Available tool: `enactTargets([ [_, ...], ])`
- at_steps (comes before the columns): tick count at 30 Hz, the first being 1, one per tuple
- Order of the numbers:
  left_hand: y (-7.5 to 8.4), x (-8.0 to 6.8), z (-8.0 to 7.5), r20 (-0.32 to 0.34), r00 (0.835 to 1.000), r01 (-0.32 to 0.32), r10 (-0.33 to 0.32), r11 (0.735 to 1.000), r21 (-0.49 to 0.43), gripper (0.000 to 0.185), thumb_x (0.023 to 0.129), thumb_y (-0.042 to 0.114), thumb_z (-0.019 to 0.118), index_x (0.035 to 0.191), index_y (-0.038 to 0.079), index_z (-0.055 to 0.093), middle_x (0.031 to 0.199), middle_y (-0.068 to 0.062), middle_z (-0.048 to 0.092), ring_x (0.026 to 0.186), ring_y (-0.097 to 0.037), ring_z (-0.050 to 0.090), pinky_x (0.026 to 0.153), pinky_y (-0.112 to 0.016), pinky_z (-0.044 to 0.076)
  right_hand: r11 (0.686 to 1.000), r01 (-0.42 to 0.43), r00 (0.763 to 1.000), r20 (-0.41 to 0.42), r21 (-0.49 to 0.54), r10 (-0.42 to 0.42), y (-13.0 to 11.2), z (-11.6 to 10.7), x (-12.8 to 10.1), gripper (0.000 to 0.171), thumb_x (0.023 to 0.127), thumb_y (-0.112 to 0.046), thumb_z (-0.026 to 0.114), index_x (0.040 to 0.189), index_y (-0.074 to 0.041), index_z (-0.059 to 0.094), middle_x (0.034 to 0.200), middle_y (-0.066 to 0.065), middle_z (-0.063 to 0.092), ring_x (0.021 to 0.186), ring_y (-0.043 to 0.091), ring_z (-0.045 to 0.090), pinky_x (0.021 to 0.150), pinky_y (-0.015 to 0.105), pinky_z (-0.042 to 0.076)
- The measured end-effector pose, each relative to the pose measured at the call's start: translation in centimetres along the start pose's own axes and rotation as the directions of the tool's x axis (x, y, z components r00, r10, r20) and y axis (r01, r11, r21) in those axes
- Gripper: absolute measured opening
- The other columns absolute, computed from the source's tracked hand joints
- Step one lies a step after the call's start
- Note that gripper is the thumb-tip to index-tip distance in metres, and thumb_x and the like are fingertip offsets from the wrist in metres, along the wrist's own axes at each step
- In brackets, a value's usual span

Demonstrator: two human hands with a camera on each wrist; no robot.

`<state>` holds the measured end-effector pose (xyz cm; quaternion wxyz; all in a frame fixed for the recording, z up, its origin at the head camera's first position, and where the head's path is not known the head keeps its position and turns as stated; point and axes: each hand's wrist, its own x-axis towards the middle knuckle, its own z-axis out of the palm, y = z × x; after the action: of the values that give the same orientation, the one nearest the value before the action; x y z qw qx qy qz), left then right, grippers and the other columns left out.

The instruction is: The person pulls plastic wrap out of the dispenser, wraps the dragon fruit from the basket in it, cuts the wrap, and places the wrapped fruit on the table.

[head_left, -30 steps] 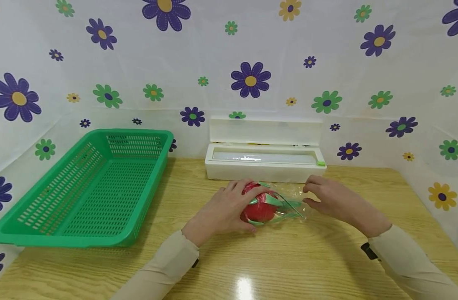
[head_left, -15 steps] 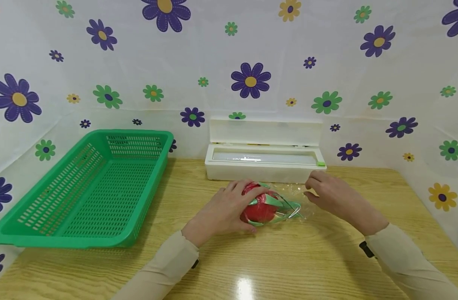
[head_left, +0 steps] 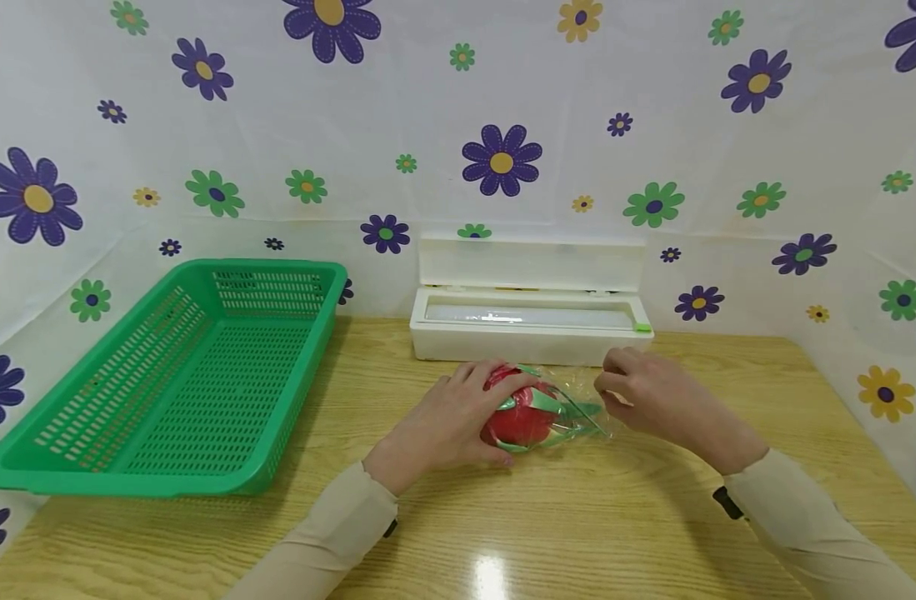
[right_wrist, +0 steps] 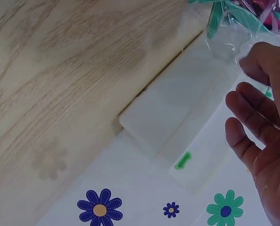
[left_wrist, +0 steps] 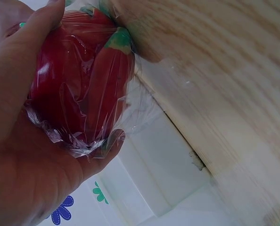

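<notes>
A red dragon fruit [head_left: 523,423] with green scales lies on the table, wrapped in clear plastic wrap [head_left: 578,382]. My left hand [head_left: 446,417] grips its rounded end, fingers over the top and thumb along the near side. In the left wrist view the film clings in creases over the red dragon fruit [left_wrist: 60,89]. At the scaly tip, loose film reaches toward my right hand [head_left: 663,404], whose thumb and forefinger pinch its end. The right wrist view shows the loose plastic wrap [right_wrist: 227,44] at the thumb, the other fingers loosely curled.
Right behind the fruit stands a white wrap dispenser [head_left: 533,343] with its lid up, a roll of film inside and a green slider [head_left: 642,327] at the right. A green basket [head_left: 258,479] stands at the left. A flower-print cloth [head_left: 427,100] hangs behind the wooden table [head_left: 548,533].
My right hand moved slightly up and away, then came back left, closer to the fruit's tip, gathering at the loose film. The left hand and the dragon fruit stay in place.
</notes>
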<state>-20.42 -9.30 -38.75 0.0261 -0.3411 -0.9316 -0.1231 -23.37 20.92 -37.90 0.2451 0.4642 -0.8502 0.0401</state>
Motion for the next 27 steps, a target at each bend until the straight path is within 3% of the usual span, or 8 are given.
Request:
enactTargets([
  [3, 0.0, 0.0, 0.0, 0.0, 1.0, 0.001, -0.001, 1.0, 0.001, 0.098, 0.074, 0.057, 0.087, 0.154, 0.041, 0.033, 0.154, -0.006, 0.042, 0.137, -0.03, 0.046, 0.1, -0.049, 0.054, 0.992, -0.067, 0.998, 0.003, 0.104, 0.067, -0.1, 0.1, 0.1, 0.021, 0.078, 0.003, 0.076, 0.082, -0.013, 0.064, 0.084, -0.001, 0.056, 0.069, 0.006, 0.047, 0.057, 0.02, 0.044],
  [5, -0.1, 0.0, 0.0, -0.002, 1.0, -0.001, 0.001, 1.0, 0.003, 0.098, 0.073, 0.056, 0.088, 0.154, 0.041, 0.033, 0.154, -0.006, 0.043, 0.137, -0.029, 0.046, 0.099, -0.048, 0.055, 0.97, -0.133, 0.991, 0.006, 0.204, 0.135, 0.0, 0.1, 0.0, 0.022, 0.079, 0.004, 0.072, 0.082, -0.016, 0.063, 0.085, -0.004, 0.056, 0.069, 0.006, 0.048, 0.058, 0.021, 0.044],
  [12, -0.2, 0.0, 0.0, -0.006, 1.0, -0.01, 0.01, 1.0, 0.004, 0.098, 0.074, 0.055, 0.088, 0.154, 0.04, 0.034, 0.153, -0.006, 0.043, 0.135, -0.029, 0.047, 0.097, -0.048, 0.055, 0.833, -0.316, 0.94, 0.029, 0.455, 0.34, 0.6, 0.5, -0.5, 0.023, 0.08, 0.004, 0.066, 0.079, -0.019, 0.064, 0.083, -0.005, 0.058, 0.076, 0.012, 0.054, 0.061, 0.023, 0.046],
  [15, -0.1, 0.0, -0.1, -0.008, 1.0, -0.008, 0.008, 1.0, 0.0, 0.098, 0.074, 0.055, 0.088, 0.154, 0.039, 0.034, 0.154, -0.007, 0.043, 0.136, -0.031, 0.047, 0.097, -0.05, 0.055, 0.767, -0.398, 0.902, 0.06, 0.503, 0.428, 0.9, 0.2, -0.7, 0.021, 0.082, 0.003, 0.066, 0.079, -0.017, 0.065, 0.084, -0.002, 0.061, 0.075, 0.007, 0.054, 0.057, 0.019, 0.042],
  [17, -0.1, -0.1, -0.2, -0.009, 1.0, -0.005, 0.005, 1.0, -0.002, 0.097, 0.074, 0.055, 0.088, 0.154, 0.039, 0.034, 0.155, -0.008, 0.042, 0.136, -0.032, 0.047, 0.098, -0.05, 0.055, 0.747, -0.422, 0.886, 0.057, 0.514, 0.461, 1.0, 0.1, -0.8, 0.02, 0.083, 0.004, 0.066, 0.08, -0.016, 0.065, 0.083, -0.002, 0.062, 0.074, 0.003, 0.053, 0.056, 0.019, 0.042],
  [19, 0.0, -0.1, -0.2, -0.009, 1.0, -0.002, 0.002, 1.0, -0.004, 0.097, 0.074, 0.055, 0.088, 0.153, 0.04, 0.034, 0.155, -0.008, 0.042, 0.137, -0.033, 0.046, 0.098, -0.051, 0.055, 0.778, -0.399, 0.894, 0.019, 0.485, 0.447, 0.9, 0.0, -0.7, 0.02, 0.083, 0.004, 0.068, 0.081, -0.015, 0.065, 0.082, -0.004, 0.062, 0.073, 0.003, 0.053, 0.056, 0.019, 0.042],
  [24, 0.0, -0.1, -0.2, -0.001, 1.0, 0.002, -0.002, 1.0, -0.001, 0.097, 0.074, 0.056, 0.087, 0.153, 0.039, 0.034, 0.155, -0.008, 0.042, 0.137, -0.032, 0.046, 0.099, -0.051, 0.055, 0.907, -0.239, 0.958, -0.066, 0.347, 0.277, -0.2, 0.4, -0.1, 0.018, 0.08, -0.002, 0.079, 0.085, -0.015, 0.067, 0.082, -0.004, 0.061, 0.074, 0.009, 0.055, 0.062, 0.024, 0.047],
  [27, 0.0, -0.1, -0.2, 0.005, 1.0, 0.001, -0.001, 1.0, -0.003, 0.097, 0.074, 0.056, 0.087, 0.154, 0.039, 0.034, 0.155, -0.007, 0.042, 0.137, -0.031, 0.046, 0.1, -0.051, 0.054, 0.922, -0.244, 0.963, -0.034, 0.301, 0.266, -1.0, 0.5, 0.7, 0.014, 0.082, -0.01, 0.083, 0.085, -0.014, 0.07, 0.084, 0.001, 0.06, 0.074, 0.014, 0.053, 0.063, 0.026, 0.047],
])
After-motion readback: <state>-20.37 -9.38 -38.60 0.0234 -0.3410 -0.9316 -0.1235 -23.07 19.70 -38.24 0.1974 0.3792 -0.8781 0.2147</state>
